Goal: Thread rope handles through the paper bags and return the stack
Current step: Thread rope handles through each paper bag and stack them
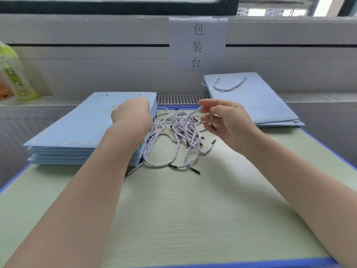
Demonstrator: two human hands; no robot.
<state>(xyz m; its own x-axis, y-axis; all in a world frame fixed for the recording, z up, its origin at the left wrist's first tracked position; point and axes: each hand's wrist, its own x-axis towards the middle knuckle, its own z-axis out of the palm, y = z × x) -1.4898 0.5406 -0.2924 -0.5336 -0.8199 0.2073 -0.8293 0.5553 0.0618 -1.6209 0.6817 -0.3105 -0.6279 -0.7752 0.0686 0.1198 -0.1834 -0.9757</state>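
A stack of flat light-blue paper bags [81, 128] without handles lies at the left of the table. My left hand [132, 115] grips the right edge of the top bag near its far end, fingers curled over the edge. A loose pile of white twisted rope handles [179, 136] with black tips lies in the middle. My right hand [224, 120] hovers over the pile's right side and pinches one rope between thumb and fingers. A smaller stack of bags with a rope handle threaded [251, 97] rests at the far right.
The table [193, 219] has a pale green wood-grain top with a blue rim. A green bottle [15, 74] stands on the ledge at far left. A paper sign [197, 43] hangs on the wall behind. A vent grille runs along the ledge.
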